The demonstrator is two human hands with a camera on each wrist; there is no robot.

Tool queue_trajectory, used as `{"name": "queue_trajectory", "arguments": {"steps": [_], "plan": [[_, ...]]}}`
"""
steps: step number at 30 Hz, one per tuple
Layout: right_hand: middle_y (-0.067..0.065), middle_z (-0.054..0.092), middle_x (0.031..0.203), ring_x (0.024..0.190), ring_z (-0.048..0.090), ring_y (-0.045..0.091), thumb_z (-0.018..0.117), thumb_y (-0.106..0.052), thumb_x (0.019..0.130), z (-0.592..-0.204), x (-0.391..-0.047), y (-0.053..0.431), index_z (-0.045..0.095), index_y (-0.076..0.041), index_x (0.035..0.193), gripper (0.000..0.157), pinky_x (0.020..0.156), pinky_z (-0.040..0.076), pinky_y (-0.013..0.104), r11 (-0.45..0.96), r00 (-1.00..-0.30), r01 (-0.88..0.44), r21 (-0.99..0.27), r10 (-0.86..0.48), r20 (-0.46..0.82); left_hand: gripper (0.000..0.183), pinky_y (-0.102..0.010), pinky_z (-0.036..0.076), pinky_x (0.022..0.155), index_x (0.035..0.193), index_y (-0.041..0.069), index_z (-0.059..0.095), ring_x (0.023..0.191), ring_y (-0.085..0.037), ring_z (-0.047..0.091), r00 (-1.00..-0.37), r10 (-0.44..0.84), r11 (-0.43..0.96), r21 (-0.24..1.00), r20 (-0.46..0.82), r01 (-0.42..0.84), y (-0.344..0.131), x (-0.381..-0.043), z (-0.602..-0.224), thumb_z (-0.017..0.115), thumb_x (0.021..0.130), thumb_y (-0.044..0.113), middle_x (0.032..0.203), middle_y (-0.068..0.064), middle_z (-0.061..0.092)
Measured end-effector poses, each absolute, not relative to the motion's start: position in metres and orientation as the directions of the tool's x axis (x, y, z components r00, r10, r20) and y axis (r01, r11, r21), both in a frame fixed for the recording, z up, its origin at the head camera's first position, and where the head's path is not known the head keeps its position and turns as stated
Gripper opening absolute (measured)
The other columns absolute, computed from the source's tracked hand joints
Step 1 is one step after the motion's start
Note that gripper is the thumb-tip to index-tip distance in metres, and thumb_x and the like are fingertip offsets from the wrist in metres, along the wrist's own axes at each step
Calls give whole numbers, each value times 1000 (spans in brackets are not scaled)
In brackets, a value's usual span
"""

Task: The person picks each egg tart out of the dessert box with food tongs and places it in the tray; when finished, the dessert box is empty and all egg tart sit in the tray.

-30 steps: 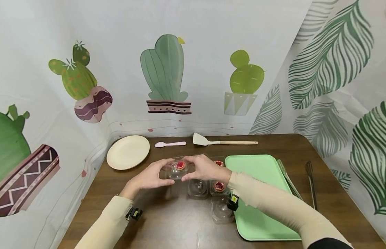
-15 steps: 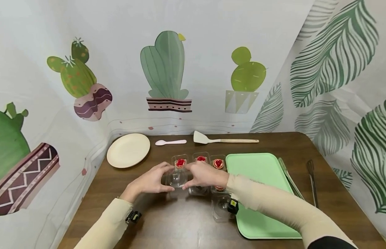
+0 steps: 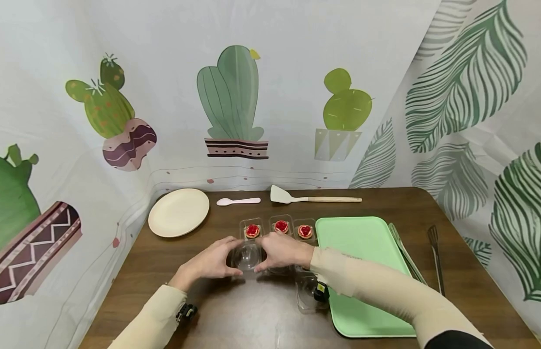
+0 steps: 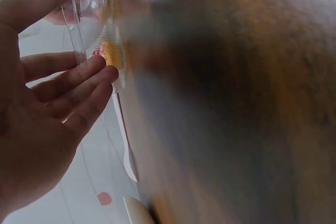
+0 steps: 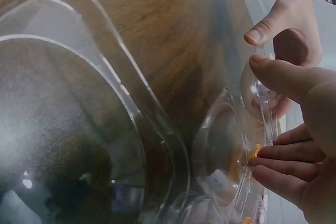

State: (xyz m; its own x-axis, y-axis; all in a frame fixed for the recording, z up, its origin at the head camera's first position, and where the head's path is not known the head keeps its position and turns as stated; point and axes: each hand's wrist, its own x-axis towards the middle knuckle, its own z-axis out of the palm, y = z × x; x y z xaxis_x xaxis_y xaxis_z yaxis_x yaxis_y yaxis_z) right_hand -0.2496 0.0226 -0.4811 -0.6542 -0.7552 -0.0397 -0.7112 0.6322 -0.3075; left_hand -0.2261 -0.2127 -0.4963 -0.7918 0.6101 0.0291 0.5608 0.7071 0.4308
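A clear plastic clamshell box lies open between the hands, its domed lid (image 3: 247, 257) folded out toward the person. A red-topped tart (image 3: 253, 231) sits in the back half. My left hand (image 3: 212, 259) holds the lid's left edge, thumb at the near corner and fingers at the far one. On the opposite edge, my right hand (image 3: 282, 249) holds the lid the same way. In the left wrist view, the index fingertip meets the rim of the lid (image 4: 93, 11). To the right are two more tarts in clear boxes, one central (image 3: 281, 227) and one near the tray (image 3: 304, 231).
Another clear box part (image 3: 306, 298) lies beside the green tray (image 3: 355, 235), under the right forearm. Behind are a cream plate (image 3: 178, 213), a pink spoon (image 3: 239, 201) and a spatula (image 3: 292, 196). Tongs (image 3: 403, 247) and a dark long-handled utensil (image 3: 436, 257) lie right.
The lid has swung down toward the person, away from above the tart, with both hands on it. The tart now shows uncovered behind the lid.
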Motion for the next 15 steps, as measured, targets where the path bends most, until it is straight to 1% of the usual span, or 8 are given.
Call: {"name": "queue_trajectory", "arguments": {"steps": [1, 4, 8, 15], "plan": [[-6, 71, 89, 70, 62, 3, 79, -56, 71, -483, -250, 22, 66, -15, 115, 61, 60, 52, 17, 636, -656, -713, -295, -754, -40, 81, -35, 51, 97, 136, 4, 53, 107, -13, 58, -791, 611, 709, 425, 29, 563, -213, -226, -498, 86, 71, 38, 121, 0, 58], [-6, 69, 84, 65, 59, 2, 80, -58, 70, -485, -249, 20, 66, -15, 106, 57, 56, 50, 17, 657, -670, -702, -275, -740, -59, 81, -35, 50, 98, 136, 3, 53, 108, -14, 58, -787, 616, 708, 414, 34, 572, -213, -225, -500, 86, 71, 38, 122, -1, 59], [-8, 64, 77, 61, 56, 3, 80, -57, 69, -485, -248, 19, 64, -15, 98, 53, 52, 48, 17, 678, -684, -683, -272, -724, -86, 81, -36, 50, 99, 136, 2, 54, 111, -15, 58, -789, 613, 714, 408, 26, 568, -213, -224, -499, 85, 71, 39, 125, -3, 59], [-9, 59, 73, 57, 54, 4, 79, -58, 70, -486, -248, 18, 64, -13, 97, 54, 48, 45, 17, 685, -685, -686, -246, -721, -98, 83, -37, 49, 101, 137, 1, 52, 114, -18, 57, -793, 609, 726, 392, 12, 564, -212, -224, -502, 85, 71, 41, 128, -6, 58]]}}
